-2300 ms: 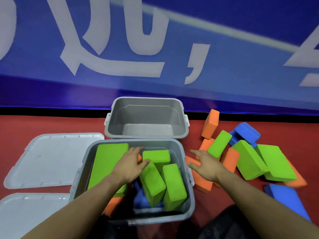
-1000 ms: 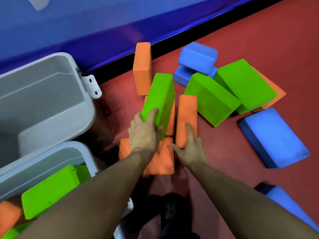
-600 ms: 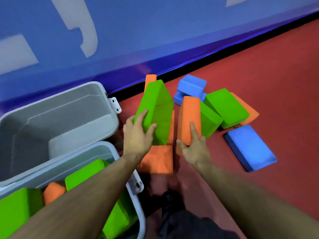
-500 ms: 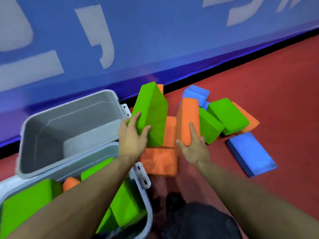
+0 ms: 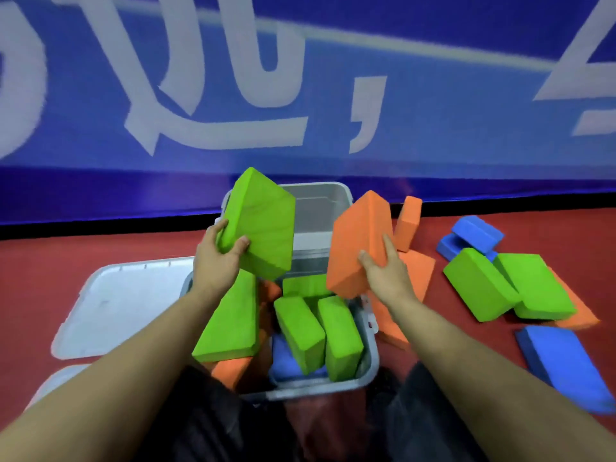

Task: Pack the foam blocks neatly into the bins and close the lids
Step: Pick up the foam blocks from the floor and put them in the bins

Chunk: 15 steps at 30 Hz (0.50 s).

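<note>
Two foam blocks held above the near bin

The near bin (image 5: 370, 368) holds green, orange and blue blocks. Above it, the left hand (image 5: 216, 261) grips a green block (image 5: 260, 228); the right hand (image 5: 386, 278) grips an orange block (image 5: 360, 241). Behind stands the far bin (image 5: 320, 211).

Near bin (image 5: 368, 368) in front, blocks packed in it (image 5: 300, 331); second bin (image 5: 320, 208) right behind, against the wall (image 5: 300, 95). Lids (image 5: 123, 305) on the floor to the left, loose blocks (image 5: 506, 288) scattered right. Two blocks held above the bins.
</note>
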### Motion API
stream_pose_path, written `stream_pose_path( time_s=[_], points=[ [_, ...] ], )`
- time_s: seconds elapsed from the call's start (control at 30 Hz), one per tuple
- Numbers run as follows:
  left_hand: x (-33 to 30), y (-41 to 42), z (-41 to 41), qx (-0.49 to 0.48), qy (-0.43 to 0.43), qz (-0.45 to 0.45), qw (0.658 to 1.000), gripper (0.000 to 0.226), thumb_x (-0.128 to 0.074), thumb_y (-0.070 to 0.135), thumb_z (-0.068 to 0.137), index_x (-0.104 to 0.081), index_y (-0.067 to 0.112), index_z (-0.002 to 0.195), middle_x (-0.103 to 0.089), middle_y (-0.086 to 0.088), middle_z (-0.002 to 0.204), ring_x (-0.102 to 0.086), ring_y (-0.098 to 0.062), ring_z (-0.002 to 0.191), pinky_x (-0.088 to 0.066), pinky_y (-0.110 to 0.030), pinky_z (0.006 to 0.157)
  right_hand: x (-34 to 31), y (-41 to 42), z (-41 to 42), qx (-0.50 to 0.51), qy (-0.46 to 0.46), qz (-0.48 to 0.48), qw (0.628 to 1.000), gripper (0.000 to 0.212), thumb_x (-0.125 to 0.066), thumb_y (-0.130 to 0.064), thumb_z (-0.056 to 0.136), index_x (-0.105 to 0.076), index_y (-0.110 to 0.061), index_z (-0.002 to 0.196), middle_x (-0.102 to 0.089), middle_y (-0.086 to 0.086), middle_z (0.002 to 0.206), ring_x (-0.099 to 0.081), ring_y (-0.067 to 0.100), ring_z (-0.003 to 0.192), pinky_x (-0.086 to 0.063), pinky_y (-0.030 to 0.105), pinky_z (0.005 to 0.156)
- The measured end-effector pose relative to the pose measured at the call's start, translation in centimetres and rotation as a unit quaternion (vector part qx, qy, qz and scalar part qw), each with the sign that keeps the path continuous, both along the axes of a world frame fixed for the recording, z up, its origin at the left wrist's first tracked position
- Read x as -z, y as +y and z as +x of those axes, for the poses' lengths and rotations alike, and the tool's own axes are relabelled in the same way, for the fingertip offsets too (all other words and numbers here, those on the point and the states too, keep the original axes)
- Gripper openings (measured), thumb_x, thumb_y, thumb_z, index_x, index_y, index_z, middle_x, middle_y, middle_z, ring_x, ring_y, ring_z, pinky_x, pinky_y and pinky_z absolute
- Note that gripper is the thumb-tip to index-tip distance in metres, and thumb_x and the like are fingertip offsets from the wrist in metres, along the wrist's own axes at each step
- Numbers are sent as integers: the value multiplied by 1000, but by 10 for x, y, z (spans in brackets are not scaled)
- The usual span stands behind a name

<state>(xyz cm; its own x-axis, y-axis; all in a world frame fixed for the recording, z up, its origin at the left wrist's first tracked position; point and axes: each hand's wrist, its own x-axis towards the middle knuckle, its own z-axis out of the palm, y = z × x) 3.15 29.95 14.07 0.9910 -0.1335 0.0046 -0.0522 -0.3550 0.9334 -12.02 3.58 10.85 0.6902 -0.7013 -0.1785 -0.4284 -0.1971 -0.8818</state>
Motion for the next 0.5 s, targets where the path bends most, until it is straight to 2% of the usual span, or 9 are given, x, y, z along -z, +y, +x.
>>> stream_pose_path(
  time_s=[0.07, 0.1, 0.2, 0.27, 0.33, 0.4, 0.5],
  points=[
    [11, 33, 2, -39, 35, -35, 998, 67, -76, 55, 69, -59, 33, 131, -71, -6, 121, -70, -22, 104, -55, -50, 99, 10, 20, 0, 7, -30, 52, 998, 77, -67, -52, 86, -33, -37, 153, -57, -4, 139, -55, 23, 130, -44, 48, 111],
    [15, 46, 2, -60, 61, -54, 995, 61, -77, 52, 71, -59, 35, 127, -72, -7, 119, -70, -22, 98, -57, -50, 95, 12, 26, 3, 15, -39, 92, 995, 72, -68, -49, 87, -36, -40, 151, -58, -6, 138, -60, 21, 122, -50, 52, 104],
    [13, 63, 3, -108, 125, -125, 978, 40, -75, 25, 90, -57, 27, 127, -71, -10, 117, -67, -21, 85, -56, -39, 77, 11, 34, 12, 9, -38, 218, 975, 51, -58, -33, 100, -40, -42, 147, -60, -7, 133, -63, 17, 107, -57, 47, 83],
    [19, 68, 7, -124, 170, -164, 964, 39, -67, 19, 96, -55, 21, 133, -69, -8, 113, -64, -19, 81, -51, -35, 68, 11, 36, 15, 6, -28, 299, 954, 45, -50, -31, 104, -38, -41, 146, -58, -5, 135, -60, 21, 113, -53, 50, 86],
    [27, 76, 11, -132, 208, -175, 953, 39, -61, 17, 97, -54, 16, 135, -64, -8, 111, -60, -20, 79, -50, -32, 64, 13, 39, 22, 12, -19, 353, 936, 41, -45, -31, 106, -37, -38, 146, -57, -1, 135, -59, 26, 115, -50, 54, 88],
    [35, 82, 14, -125, 239, -161, 949, 38, -58, 19, 95, -55, 13, 132, -60, -10, 112, -57, -23, 81, -51, -33, 64, 17, 43, 28, 11, -8, 376, 927, 39, -43, -31, 107, -38, -35, 146, -57, 1, 131, -57, 29, 115, -48, 56, 91],
    [42, 84, 19, -92, 298, -150, 938, 34, -54, 26, 92, -55, 17, 125, -56, -11, 115, -57, -28, 95, -54, -38, 65, 28, 48, 35, -2, 63, 369, 927, 41, -42, -34, 108, -37, -25, 147, -53, 4, 127, -54, 27, 115, -44, 58, 105]
  ],
)
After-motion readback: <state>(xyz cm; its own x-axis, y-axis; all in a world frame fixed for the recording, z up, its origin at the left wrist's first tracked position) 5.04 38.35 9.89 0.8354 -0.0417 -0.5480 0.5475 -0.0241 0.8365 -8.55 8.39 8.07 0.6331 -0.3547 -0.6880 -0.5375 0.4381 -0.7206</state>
